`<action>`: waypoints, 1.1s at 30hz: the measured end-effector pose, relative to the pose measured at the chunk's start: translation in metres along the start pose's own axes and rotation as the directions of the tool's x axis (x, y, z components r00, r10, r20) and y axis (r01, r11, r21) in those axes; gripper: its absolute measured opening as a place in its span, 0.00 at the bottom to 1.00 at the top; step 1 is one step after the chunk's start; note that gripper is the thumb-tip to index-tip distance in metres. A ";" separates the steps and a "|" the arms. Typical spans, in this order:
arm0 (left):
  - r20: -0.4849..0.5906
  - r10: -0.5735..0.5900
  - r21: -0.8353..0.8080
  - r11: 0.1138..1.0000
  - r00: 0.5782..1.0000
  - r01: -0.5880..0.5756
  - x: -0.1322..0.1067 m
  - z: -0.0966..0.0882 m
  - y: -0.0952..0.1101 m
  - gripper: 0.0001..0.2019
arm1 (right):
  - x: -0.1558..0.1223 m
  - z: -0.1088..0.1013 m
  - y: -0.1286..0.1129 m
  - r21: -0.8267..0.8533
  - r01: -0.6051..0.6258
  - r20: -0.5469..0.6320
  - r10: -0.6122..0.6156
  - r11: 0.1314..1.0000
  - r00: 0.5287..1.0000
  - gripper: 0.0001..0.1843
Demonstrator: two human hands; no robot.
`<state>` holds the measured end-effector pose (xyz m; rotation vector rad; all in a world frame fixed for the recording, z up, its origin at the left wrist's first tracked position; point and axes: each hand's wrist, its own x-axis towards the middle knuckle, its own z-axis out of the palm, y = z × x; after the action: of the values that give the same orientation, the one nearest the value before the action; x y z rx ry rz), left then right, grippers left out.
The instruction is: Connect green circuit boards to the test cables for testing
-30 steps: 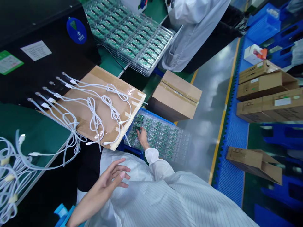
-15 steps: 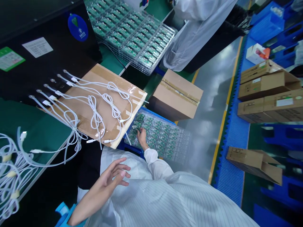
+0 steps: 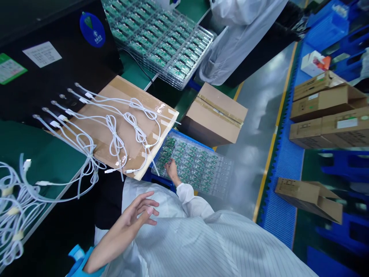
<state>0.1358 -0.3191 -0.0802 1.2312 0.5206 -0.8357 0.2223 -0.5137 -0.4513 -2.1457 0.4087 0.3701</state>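
Note:
My right hand (image 3: 172, 169), in a white sleeve, reaches down to a clear plastic tray (image 3: 223, 173) of small green circuit boards (image 3: 197, 165). Its fingers are bent together at the left part of the tray, pinching at a circuit board (image 3: 167, 159), which they partly hide. My left hand (image 3: 141, 209) hovers over my lap with its fingers spread, touching nothing. White cables (image 3: 115, 138) with tied coils lie across a cardboard sheet (image 3: 129, 90) beyond it, their far ends at a black box (image 3: 57, 84).
More trays (image 3: 184, 57) of circuit boards are stacked at the back. A closed carton (image 3: 216, 113) stands beyond my right hand. Loose white cables (image 3: 17, 215) lie on the green table (image 3: 17, 140). A person in a pale coat (image 3: 230, 50) is at the far side. Open cartons (image 3: 308, 200) stand on the right.
My right hand has shifted slightly left and down within the tray. My left hand stays raised and spread. The view has tilted a little.

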 end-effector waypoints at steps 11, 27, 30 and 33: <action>0.002 0.005 0.008 1.000 1.000 -0.005 0.001 0.000 -0.004 0.33 | -0.006 -0.013 -0.002 -0.097 0.382 0.281 -0.343 0.919 0.896 0.15; 0.015 -0.002 0.046 0.999 1.000 0.001 0.005 0.004 0.004 0.33 | 0.033 -0.029 -0.008 -0.329 0.628 0.391 -0.503 0.705 0.770 0.22; 0.017 0.007 0.053 0.999 1.000 -0.008 0.004 0.007 0.004 0.32 | 0.074 -0.042 -0.022 -0.410 0.530 0.263 -0.460 0.742 0.848 0.27; 0.006 0.012 0.059 0.998 1.000 -0.013 0.002 0.013 0.006 0.33 | 0.105 -0.050 -0.031 -0.432 0.485 0.227 -0.429 0.760 0.874 0.29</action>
<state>0.1403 -0.3313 -0.0745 1.2850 0.4862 -0.8489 0.3356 -0.5544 -0.4437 -2.5920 -0.3244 0.3291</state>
